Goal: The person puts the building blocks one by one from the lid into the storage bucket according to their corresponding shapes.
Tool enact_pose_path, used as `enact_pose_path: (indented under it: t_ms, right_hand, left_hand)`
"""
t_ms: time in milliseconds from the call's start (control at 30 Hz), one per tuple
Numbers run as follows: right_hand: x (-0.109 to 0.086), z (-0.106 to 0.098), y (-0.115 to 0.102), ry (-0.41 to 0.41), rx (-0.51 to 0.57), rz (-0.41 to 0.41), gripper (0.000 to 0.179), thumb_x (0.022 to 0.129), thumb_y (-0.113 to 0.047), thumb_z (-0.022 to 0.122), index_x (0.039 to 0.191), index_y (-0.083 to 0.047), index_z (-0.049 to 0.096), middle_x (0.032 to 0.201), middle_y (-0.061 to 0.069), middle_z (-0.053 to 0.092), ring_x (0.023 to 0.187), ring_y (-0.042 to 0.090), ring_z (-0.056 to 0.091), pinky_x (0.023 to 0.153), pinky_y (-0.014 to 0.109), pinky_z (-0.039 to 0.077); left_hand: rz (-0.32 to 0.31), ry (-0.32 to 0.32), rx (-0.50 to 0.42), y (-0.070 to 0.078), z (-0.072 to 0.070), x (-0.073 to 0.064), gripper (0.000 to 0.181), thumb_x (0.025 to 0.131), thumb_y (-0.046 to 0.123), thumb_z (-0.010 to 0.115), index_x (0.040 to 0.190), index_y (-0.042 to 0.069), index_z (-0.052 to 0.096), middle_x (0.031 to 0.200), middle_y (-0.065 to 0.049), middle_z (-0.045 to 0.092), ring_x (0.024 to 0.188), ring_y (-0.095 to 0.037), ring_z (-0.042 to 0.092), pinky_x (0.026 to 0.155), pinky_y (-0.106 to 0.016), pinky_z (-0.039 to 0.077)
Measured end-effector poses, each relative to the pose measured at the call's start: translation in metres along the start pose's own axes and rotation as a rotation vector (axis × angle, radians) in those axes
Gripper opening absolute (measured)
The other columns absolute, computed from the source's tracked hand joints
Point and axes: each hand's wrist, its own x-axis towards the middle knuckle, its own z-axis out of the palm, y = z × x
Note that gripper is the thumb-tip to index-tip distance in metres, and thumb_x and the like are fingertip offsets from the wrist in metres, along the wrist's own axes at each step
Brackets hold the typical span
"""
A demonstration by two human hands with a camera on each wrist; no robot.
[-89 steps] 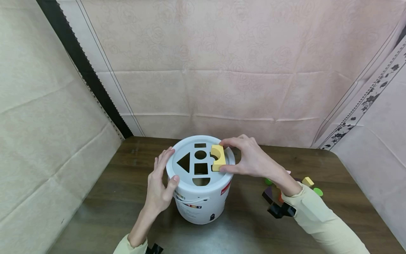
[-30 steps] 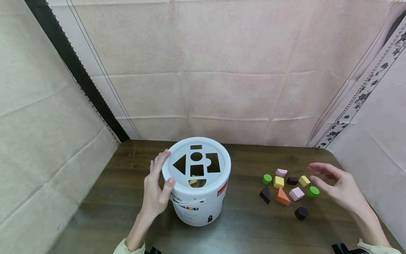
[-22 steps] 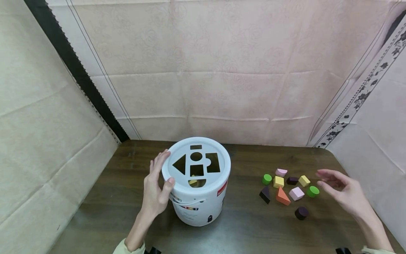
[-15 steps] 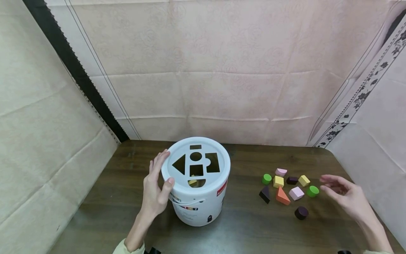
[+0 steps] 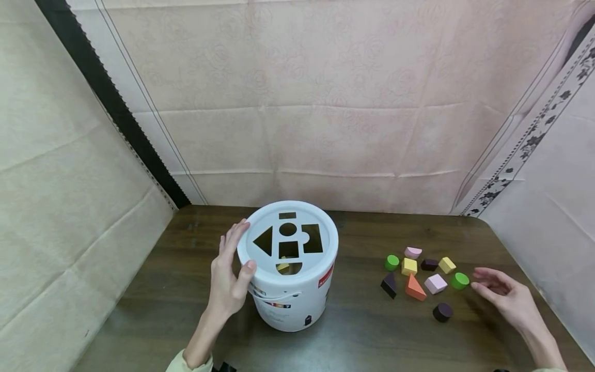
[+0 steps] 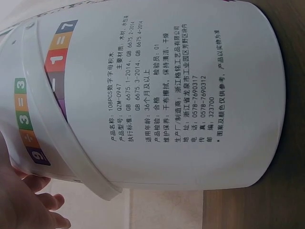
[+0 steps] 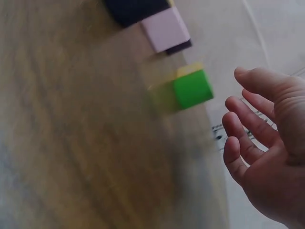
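A white bucket stands upright, its pale blue lid cut with shaped holes. My left hand rests on the lid's left rim, fingers and thumb spread; the left wrist view shows the bucket's printed side close up. Part of a yellow block shows inside through the lid's front hole. To the right, my right hand is just beside a green cylinder block, apart from it. Its loosely bent fingers hold nothing, as the right wrist view also shows beside the green block.
Around the green cylinder lie a lilac block, an orange triangular block, a dark cylinder, a dark triangular block, yellow blocks and another green cylinder. Cloth-covered walls enclose the wooden table.
My right hand has left the lid, where it held a yellow notched block, and moved right and down beside the green cylinder. That block is gone from the lid. My left hand stays put.
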Motion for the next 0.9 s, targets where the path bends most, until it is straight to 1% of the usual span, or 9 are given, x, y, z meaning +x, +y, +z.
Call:
enact_pose_path:
  t_ms: [100,233,367,467,633,767,900]
  right_hand:
    - [-0.002,0.001,0.009,0.0,0.003,0.042,0.041,0.079,-0.01,0.069,0.116,0.001,0.055,0.095,-0.006,0.066,0.077,-0.003,0.058,0.063,0.011,0.041]
    - [-0.001,0.004,0.017,-0.006,0.025,0.067,0.043,0.079,-0.012,0.07,0.118,0.001,0.054,0.095,-0.006,0.066,0.079,-0.004,0.058,0.064,0.011,0.041]
    - [0.0,0.005,0.021,-0.017,0.021,0.06,0.044,0.079,-0.012,0.07,0.118,0.0,0.054,0.095,-0.01,0.065,0.078,-0.004,0.057,0.063,0.011,0.041]
    - [0.001,0.006,0.022,-0.026,-0.004,0.05,0.046,0.078,-0.014,0.071,0.118,0.001,0.054,0.094,-0.011,0.065,0.076,-0.004,0.057,0.063,0.011,0.041]
    - [0.003,0.01,0.022,-0.034,-0.028,0.032,0.047,0.078,-0.014,0.071,0.116,0.005,0.053,0.093,-0.01,0.065,0.073,-0.002,0.057,0.062,0.012,0.04]
    - [0.002,0.013,0.023,-0.024,-0.043,0.01,0.046,0.077,-0.013,0.072,0.114,0.005,0.054,0.091,-0.009,0.064,0.072,-0.001,0.056,0.061,0.012,0.04]
    - [0.002,0.016,0.022,-0.004,-0.039,-0.008,0.043,0.076,-0.011,0.073,0.112,0.005,0.056,0.087,-0.005,0.065,0.07,0.001,0.056,0.06,0.013,0.04]
  left_hand:
    - [0.001,0.001,0.002,0.0,0.0,0.0,0.07,0.085,0.055,0.045,0.128,0.0,0.047,0.13,-0.017,0.047,0.123,-0.038,0.035,0.097,-0.061,0.01]
    - [-0.002,0.004,0.003,0.0,0.0,0.0,0.07,0.085,0.054,0.045,0.128,0.0,0.047,0.13,-0.017,0.047,0.123,-0.037,0.034,0.097,-0.061,0.01]
    - [-0.005,0.0,0.002,0.0,0.0,0.001,0.069,0.085,0.053,0.046,0.128,0.0,0.047,0.13,-0.017,0.046,0.123,-0.037,0.034,0.097,-0.061,0.01]
    - [-0.003,0.002,0.003,0.0,0.0,0.001,0.069,0.085,0.054,0.045,0.128,-0.001,0.047,0.13,-0.017,0.046,0.123,-0.038,0.034,0.096,-0.061,0.009]
    - [-0.001,0.005,0.007,-0.001,0.0,0.0,0.07,0.085,0.054,0.045,0.128,-0.001,0.047,0.13,-0.017,0.046,0.122,-0.038,0.035,0.097,-0.061,0.009]
    - [0.0,0.003,0.008,0.0,0.001,0.0,0.069,0.085,0.053,0.045,0.128,0.0,0.047,0.13,-0.017,0.047,0.123,-0.037,0.035,0.096,-0.061,0.01]
    - [0.003,0.002,0.007,0.001,0.001,0.0,0.069,0.085,0.054,0.045,0.128,0.0,0.047,0.13,-0.016,0.047,0.123,-0.037,0.035,0.097,-0.06,0.01]
